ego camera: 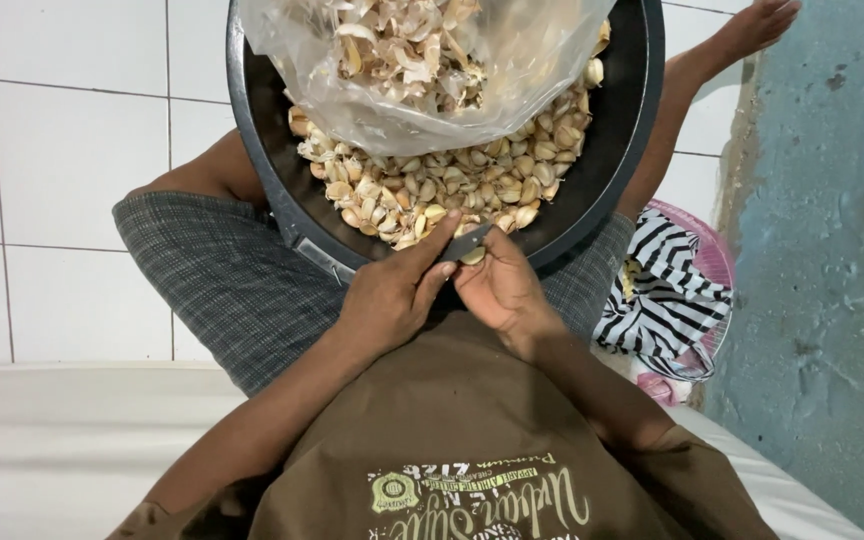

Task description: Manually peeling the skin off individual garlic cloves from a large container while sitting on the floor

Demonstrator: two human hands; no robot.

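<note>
My left hand (392,292) grips a small knife whose grey blade (464,244) points toward my right hand. My right hand (504,285) pinches a garlic clove (474,257) against that blade. Both hands meet at the near rim of a big black basin (282,180) resting between my legs. A heap of unpeeled garlic cloves (452,180) fills the basin. On top of the heap lies a clear plastic bag (422,90) with dry garlic skins in it.
I sit with checked shorts (222,270) and a brown shirt (452,440) on a white tiled floor (62,160). A striped cloth on a pink fan guard (672,290) lies to the right, beside a blue-grey wall (832,250). A white ledge (62,440) runs at lower left.
</note>
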